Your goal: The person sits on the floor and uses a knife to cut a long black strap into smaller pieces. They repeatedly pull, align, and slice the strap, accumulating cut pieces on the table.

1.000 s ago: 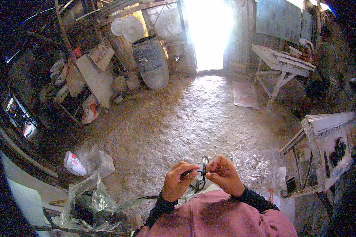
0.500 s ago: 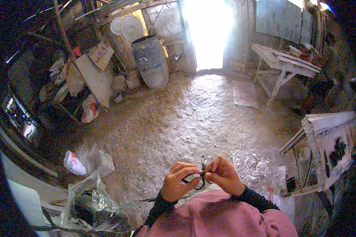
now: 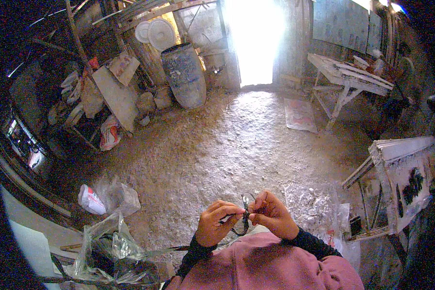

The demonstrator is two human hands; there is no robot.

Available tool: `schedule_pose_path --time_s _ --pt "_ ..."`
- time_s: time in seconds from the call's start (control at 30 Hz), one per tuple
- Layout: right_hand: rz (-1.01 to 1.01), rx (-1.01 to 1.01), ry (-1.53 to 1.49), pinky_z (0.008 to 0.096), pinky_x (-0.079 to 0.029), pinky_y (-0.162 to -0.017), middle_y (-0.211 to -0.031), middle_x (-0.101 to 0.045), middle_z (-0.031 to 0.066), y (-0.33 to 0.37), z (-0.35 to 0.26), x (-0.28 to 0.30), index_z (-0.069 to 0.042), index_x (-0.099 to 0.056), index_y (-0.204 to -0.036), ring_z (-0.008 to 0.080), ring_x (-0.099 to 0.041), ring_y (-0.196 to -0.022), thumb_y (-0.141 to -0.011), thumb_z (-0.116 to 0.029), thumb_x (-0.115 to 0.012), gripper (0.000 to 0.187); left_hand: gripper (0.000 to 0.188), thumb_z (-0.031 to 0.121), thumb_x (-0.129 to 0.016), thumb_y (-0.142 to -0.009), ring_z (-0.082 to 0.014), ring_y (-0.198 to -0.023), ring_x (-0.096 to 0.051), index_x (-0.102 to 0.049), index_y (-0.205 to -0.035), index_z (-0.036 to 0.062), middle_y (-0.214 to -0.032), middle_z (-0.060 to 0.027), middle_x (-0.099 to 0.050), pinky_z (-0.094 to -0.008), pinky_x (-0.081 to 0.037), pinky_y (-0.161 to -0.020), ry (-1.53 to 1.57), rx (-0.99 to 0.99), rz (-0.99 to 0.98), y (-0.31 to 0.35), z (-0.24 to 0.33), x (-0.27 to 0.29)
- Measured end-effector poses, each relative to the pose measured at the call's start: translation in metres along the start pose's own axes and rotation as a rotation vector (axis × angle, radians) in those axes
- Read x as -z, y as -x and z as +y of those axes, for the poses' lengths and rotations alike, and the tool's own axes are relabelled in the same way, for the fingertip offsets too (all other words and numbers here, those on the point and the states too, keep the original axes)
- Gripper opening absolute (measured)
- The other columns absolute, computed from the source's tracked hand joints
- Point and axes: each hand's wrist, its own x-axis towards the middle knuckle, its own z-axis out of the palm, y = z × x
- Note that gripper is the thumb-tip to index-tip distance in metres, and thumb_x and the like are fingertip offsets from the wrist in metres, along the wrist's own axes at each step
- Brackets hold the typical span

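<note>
we pinch a dark looped strip [image 3: 246, 221] between the fingertips of our left hand [image 3: 214, 224] and right hand [image 3: 275, 216], to the right of the clear plastic bag [image 3: 124, 240]. beyond that bag stands a bluish drum [image 3: 184, 79]; well to its right, a whitish desk [image 3: 342, 72].

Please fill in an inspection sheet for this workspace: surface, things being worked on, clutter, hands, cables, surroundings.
Surface: rough, dusty brown floor, pale scraps at right.
Things being worked on: thin black strip, looped; whether knotted, cannot tell.
Clutter: clear plastic bag lower left, white-and-red bag beyond it.
Hands: left hand and right hand both pinch the strip.
Cables: none identifiable for certain.
Surroundings: glaring doorway, bluish barrel, white-stained table, dim person beside it.
</note>
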Motion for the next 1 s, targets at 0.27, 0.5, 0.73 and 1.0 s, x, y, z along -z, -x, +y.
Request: schedule_pose_path --time_s 0.27,0.5,0.73,1.0 --pt "-0.008 0.031 0.048 0.021 -0.042 -0.061 -0.082 -0.048 0.0033 -0.002 0.004 0.001 -0.011 -0.039 -0.087 0.0091 -0.048 -0.073 -0.079 0.007 -0.056 0.026 0.017 0.006 -0.068 -0.071 -0.0221 -0.078 -0.06 -0.059 -0.086 0.0066 -0.085 -0.0085 -0.06 -0.0309 -0.049 -0.068 -0.011 -0.061 -0.059 -0.001 0.002 0.002" --pt "-0.021 0.056 0.13 0.0212 -0.043 -0.057 -0.082 -0.051 0.005 -0.001 0.007 0.002 -0.011 -0.037 -0.084 0.0088 -0.048 -0.072 -0.08 0.006 -0.056 0.025 0.021 0.009 -0.072 -0.067 -0.0224 -0.08 -0.06 -0.059 -0.084 0.0082 -0.082 -0.0072 -0.061 -0.0315 -0.049 -0.069 -0.026 -0.045 -0.069 -0.002 0.002 0.002" --pt "-0.046 -0.002 0.117 0.0219 -0.043 -0.058 -0.082 -0.051 0.0051 0.001 0.008 0.006 -0.01 -0.037 -0.083 0.0088 -0.049 -0.072 -0.079 0.006 -0.056 0.025 0.023 0.005 -0.072 -0.064 -0.0219 -0.076 -0.061 -0.059 -0.083 0.0079 -0.081 -0.0066 -0.063 -0.0312 -0.049 -0.068 -0.063 -0.043 -0.06 0.0 -0.001 0.003" --pt "-0.003 0.172 0.432 0.0257 -0.044 -0.071 -0.083 -0.054 0.0038 0.001 0.01 0.008 -0.01 -0.039 -0.083 0.0116 -0.053 -0.078 -0.074 0.004 -0.062 0.028 0.023 0.004 -0.07 -0.064 -0.0222 -0.077 -0.061 -0.058 -0.083 0.0068 -0.082 -0.0071 -0.062 -0.0315 -0.049 -0.069 -0.052 -0.124 -0.076 -0.002 -0.005 0.001"
